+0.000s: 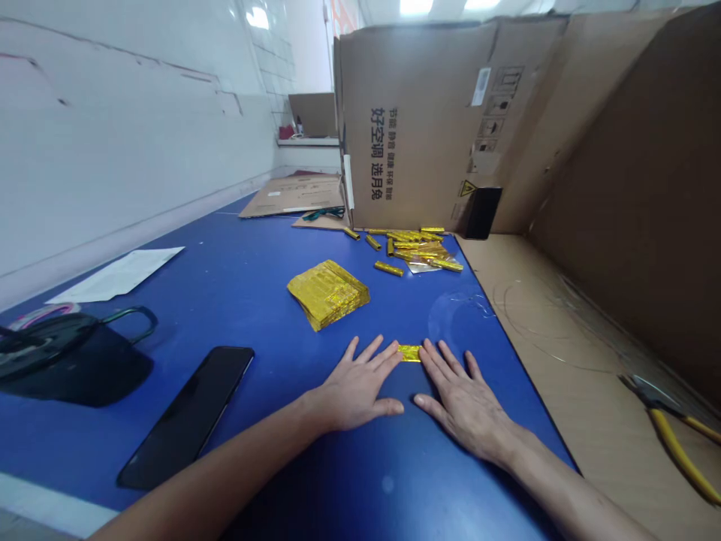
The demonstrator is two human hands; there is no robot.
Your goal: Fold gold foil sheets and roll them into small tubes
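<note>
Both hands lie flat on the blue tabletop, fingers spread. Under the fingertips of my left hand (360, 385) and my right hand (465, 402) is a narrow gold foil strip (410, 353); its middle shows between them and its ends are covered by fingers. Beyond my left hand sits a stack of gold foil sheets (328, 293), slightly fanned. Farther back, several gold foil rolls (388, 268) lie in a loose heap near the cardboard, some of them on a clear plastic piece.
A black phone (188, 417) and a dark mug (79, 364) stand left. White paper (121, 274) lies near the wall. A big cardboard box (428, 128) rises behind, with a small black object (483, 213) against it. Yellow-handled pliers (676, 443) rest on the wooden surface at right.
</note>
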